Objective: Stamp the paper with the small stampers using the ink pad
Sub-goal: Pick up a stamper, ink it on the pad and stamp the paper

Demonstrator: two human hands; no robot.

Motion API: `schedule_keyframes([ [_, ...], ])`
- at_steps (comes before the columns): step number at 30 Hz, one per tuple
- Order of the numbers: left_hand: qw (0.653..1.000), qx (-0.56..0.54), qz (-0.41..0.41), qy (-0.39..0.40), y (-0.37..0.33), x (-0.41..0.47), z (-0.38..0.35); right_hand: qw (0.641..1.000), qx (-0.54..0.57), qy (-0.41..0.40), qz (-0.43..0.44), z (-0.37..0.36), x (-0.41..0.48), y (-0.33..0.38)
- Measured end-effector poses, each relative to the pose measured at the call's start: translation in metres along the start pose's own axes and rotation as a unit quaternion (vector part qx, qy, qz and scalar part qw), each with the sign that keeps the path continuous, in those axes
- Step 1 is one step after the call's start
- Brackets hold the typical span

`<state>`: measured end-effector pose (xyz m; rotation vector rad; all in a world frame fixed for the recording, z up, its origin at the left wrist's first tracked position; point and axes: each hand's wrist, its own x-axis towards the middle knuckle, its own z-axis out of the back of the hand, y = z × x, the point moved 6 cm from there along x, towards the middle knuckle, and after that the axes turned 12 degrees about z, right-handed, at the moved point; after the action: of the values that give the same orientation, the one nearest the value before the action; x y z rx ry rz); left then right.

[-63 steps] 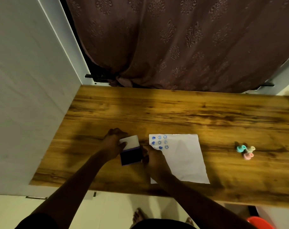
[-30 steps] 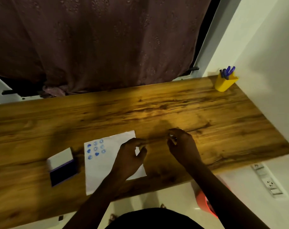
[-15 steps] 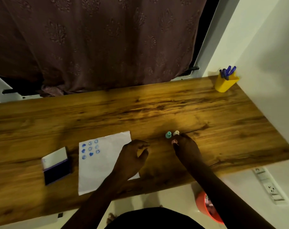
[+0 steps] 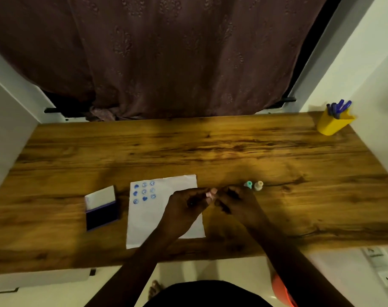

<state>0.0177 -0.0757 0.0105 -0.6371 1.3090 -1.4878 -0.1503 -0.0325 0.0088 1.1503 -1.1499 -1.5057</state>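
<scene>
1. Head view: left hand (image 4: 186, 203) and right hand (image 4: 235, 201) met over the paper's (image 4: 164, 220) right edge, both pinching a small pink stamper (image 4: 211, 194) between fingertips.
2. Paper lay flat on the wooden surface (image 4: 210, 151), nine blue stamp prints (image 4: 144, 192) in its upper left corner.
3. Open ink pad (image 4: 101, 209) sat just left of the paper.
4. Teal stamper (image 4: 248, 185) and cream stamper (image 4: 259, 185) stood side by side, right of the hands.
5. Yellow pen cup (image 4: 332, 124) at far right corner.

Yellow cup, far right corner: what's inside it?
The yellow cup holds several blue pens, their capped ends sticking out above the rim. An exact count is unclear, and the opaque wall hides their lower parts and anything else inside.
</scene>
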Motion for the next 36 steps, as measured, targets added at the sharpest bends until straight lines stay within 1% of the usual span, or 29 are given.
schedule_keyframes([
  [3, 0.997, -0.076, 0.017, -0.012, 0.007, -0.007, 0.019, 0.999, 0.034, 0.026, 0.006, -0.020, 0.002, 0.007],
  [6, 0.993, -0.107, 0.038, -0.027, 0.017, -0.013, 0.040, 0.998, 0.012, 0.052, 0.035, -0.040, 0.006, 0.014],
  [10, 0.984, -0.153, 0.058, -0.065, 0.042, -0.022, 0.078, 0.995, 0.001, 0.083, 0.056, -0.065, 0.016, 0.027],
  [13, 0.970, -0.193, 0.088, -0.118, 0.068, -0.033, 0.115, 0.993, -0.017, 0.089, 0.071, -0.086, 0.026, 0.034],
  [17, 0.954, -0.194, 0.102, -0.204, 0.093, -0.054, 0.167, 0.984, -0.101, 0.111, 0.093, -0.126, 0.040, 0.035],
  [19, 0.950, -0.179, 0.093, -0.238, 0.100, -0.068, 0.192, 0.974, -0.144, 0.134, 0.110, -0.154, 0.046, 0.036],
  [21, 0.953, -0.139, 0.066, -0.261, 0.102, -0.079, 0.210, 0.964, -0.173, 0.152, 0.131, -0.176, 0.051, 0.037],
  [23, 0.945, -0.136, 0.070, -0.290, 0.113, -0.092, 0.229, 0.949, -0.204, 0.181, 0.157, -0.206, 0.053, 0.039],
  [25, 0.936, -0.137, 0.079, -0.314, 0.123, -0.101, 0.244, 0.927, -0.245, 0.213, 0.190, -0.233, 0.052, 0.041],
  [29, 0.925, -0.144, 0.099, -0.338, 0.132, -0.115, 0.265, 0.880, -0.326, 0.256, 0.234, -0.284, 0.052, 0.036],
  [33, 0.925, -0.129, 0.113, -0.339, 0.144, -0.121, 0.276, 0.818, -0.436, 0.280, 0.251, -0.317, 0.054, 0.026],
  [36, 0.920, -0.150, 0.129, -0.338, 0.153, -0.123, 0.279, 0.787, -0.480, 0.285, 0.262, -0.329, 0.055, 0.020],
])
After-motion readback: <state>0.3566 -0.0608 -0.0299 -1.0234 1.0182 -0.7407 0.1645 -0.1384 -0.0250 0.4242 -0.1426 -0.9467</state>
